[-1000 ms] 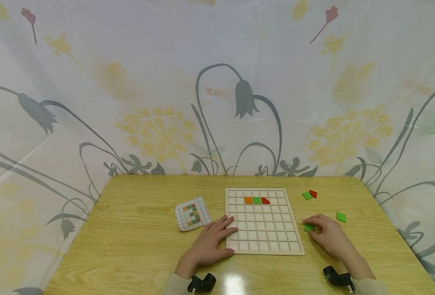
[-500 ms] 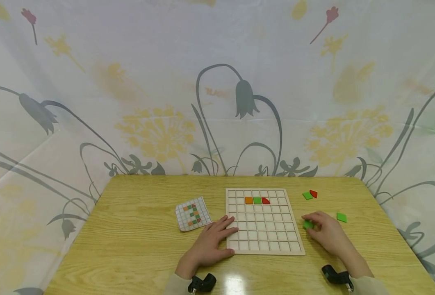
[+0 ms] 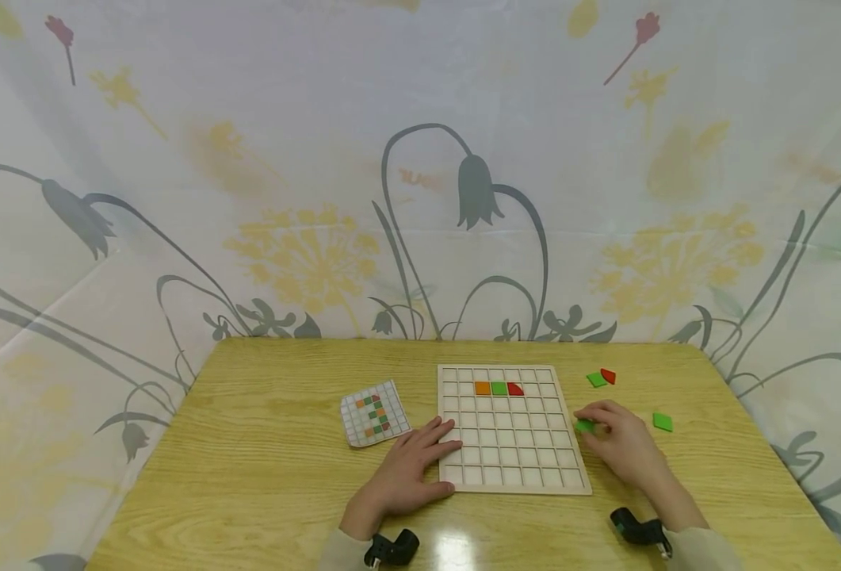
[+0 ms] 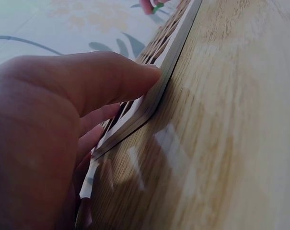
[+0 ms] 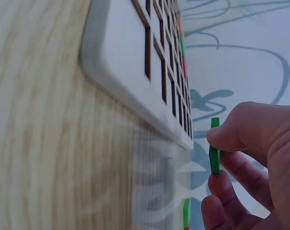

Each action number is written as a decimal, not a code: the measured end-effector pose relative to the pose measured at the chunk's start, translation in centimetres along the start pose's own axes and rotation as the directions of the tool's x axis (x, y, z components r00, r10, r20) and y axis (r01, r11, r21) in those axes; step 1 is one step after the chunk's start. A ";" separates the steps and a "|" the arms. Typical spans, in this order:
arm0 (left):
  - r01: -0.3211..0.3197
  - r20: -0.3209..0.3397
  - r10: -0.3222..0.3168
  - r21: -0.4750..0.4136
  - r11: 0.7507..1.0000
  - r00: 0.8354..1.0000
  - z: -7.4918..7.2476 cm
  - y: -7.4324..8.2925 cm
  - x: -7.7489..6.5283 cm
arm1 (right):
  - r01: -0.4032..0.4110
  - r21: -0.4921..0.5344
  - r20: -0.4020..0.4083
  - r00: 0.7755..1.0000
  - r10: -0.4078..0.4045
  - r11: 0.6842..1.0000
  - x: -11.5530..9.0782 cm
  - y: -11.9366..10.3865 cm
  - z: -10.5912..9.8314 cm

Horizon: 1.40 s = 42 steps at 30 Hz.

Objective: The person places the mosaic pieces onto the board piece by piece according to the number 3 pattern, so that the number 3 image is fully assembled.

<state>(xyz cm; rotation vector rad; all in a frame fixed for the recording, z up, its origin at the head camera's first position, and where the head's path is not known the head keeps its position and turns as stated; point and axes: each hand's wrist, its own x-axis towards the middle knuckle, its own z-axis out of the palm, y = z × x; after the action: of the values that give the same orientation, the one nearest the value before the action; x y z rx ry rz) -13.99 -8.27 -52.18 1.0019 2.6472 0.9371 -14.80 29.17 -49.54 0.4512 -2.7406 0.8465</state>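
Observation:
A pale wooden grid board (image 3: 506, 444) lies on the table. In its second row sit an orange square tile (image 3: 482, 388), a green square tile (image 3: 498, 388) and a red quarter-round tile (image 3: 515, 389), side by side. My left hand (image 3: 409, 473) rests on the board's left edge with fingers spread; in the left wrist view the thumb (image 4: 130, 79) touches the front edge near the corner. Just off the board's right edge, my right hand (image 3: 623, 444) pinches a green square tile (image 5: 214, 148) between thumb and fingers, raised above the table.
Left of the board lies a paper pattern card (image 3: 375, 414) printed with coloured squares. A loose green tile (image 3: 596, 380) and a red quarter-round tile (image 3: 609, 376) touch at the back right. Another green tile (image 3: 663, 421) lies right of my right hand. A patterned curtain (image 3: 420, 159) hangs behind the table.
My right hand has lifted the green tile and carried it left, closer to the board's right edge. The left hand has stayed in place.

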 end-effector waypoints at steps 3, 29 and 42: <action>-0.001 0.000 0.001 0.003 1.000 1.000 0.0 0.0 0.0 | -0.007 0.012 0.013 1.000 0.007 1.000 0.4 -0.3 0.4; -0.005 0.006 0.005 0.007 1.000 1.000 0.1 -0.2 0.0 | 0.064 0.115 0.075 0.995 -0.073 0.991 4.2 -1.5 4.0; -0.021 -0.003 0.021 0.001 1.000 1.000 0.0 -0.2 0.0 | 0.039 0.121 0.171 0.983 -0.059 0.992 6.2 -1.8 4.3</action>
<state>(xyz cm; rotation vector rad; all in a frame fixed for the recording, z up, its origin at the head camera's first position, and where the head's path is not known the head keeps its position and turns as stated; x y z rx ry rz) -14.08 -8.36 -52.28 1.0313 2.6452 0.9420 -20.45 23.92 -50.13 0.6417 -2.8330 1.0039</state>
